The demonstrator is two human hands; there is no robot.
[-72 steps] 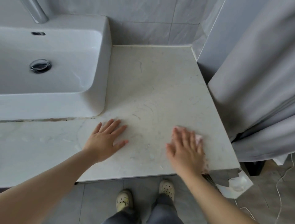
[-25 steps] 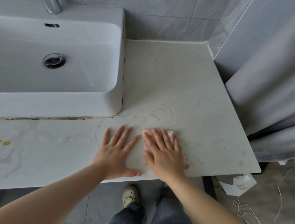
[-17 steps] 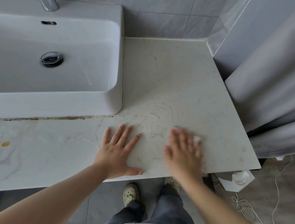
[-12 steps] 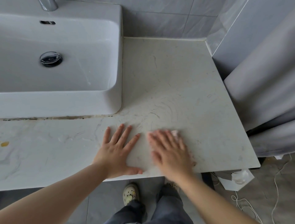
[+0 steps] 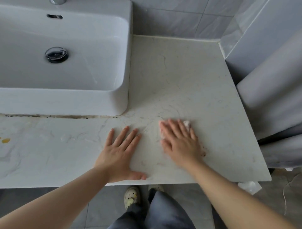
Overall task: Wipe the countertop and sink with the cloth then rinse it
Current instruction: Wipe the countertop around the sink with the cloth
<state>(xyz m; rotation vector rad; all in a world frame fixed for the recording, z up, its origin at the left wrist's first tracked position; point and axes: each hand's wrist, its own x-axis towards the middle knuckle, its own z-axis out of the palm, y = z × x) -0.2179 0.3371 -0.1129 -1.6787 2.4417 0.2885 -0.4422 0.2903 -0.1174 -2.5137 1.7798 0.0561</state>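
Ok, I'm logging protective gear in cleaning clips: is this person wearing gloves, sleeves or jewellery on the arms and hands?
No. The left hand and right hand are ungloved, and no ring, watch or bracelet shows. The left forearm and right forearm are uncovered to the frame's edge; no sleeve is in view.

1. Cloth (image 5: 187, 124) mostly hidden under flat right hand (image 5: 179, 142); only a pale corner shows past the fingertips.
2. Right hand's edges blurred.
3. Faucet (image 5: 57, 1) cut by top edge; sink (image 5: 65, 101) and countertop (image 5: 179, 73) cut at left.
4. White object (image 5: 250, 187) below countertop's front right corner: unidentifiable.
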